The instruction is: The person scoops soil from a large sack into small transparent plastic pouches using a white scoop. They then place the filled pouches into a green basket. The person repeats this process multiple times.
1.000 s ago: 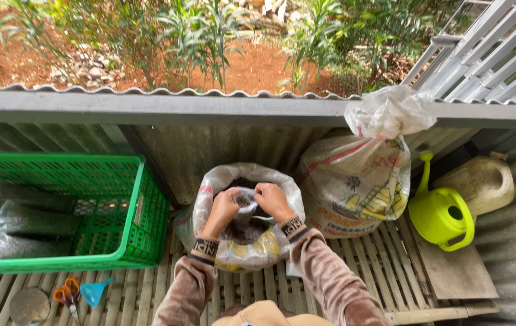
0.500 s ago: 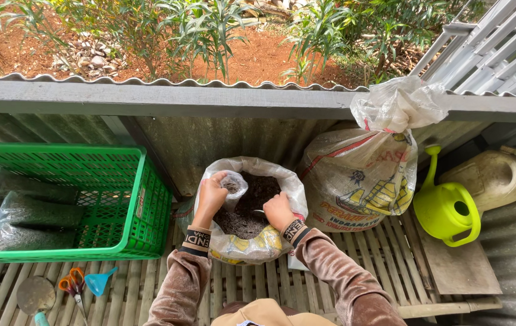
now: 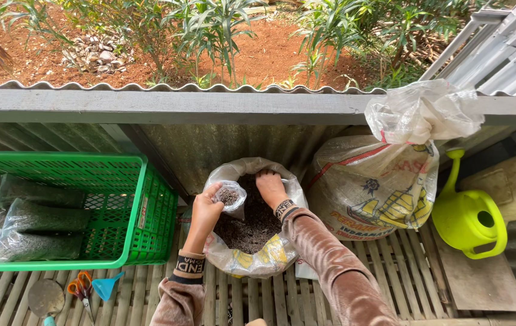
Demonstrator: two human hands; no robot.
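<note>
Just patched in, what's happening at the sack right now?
A person is crouched over an open sack of dark soil. The left hand holds a small clear bag with some soil in it at the sack's rim, while the right hand reaches down into the soil. Filled bags lie in the green crate to the left.

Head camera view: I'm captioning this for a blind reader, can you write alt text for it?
A person's left hand holds a small clear bag partly filled with dark soil, while the right hand reaches into an open sack of soil on a slatted floor. A green crate of filled bags sits left; a lime watering can sits right.
</note>
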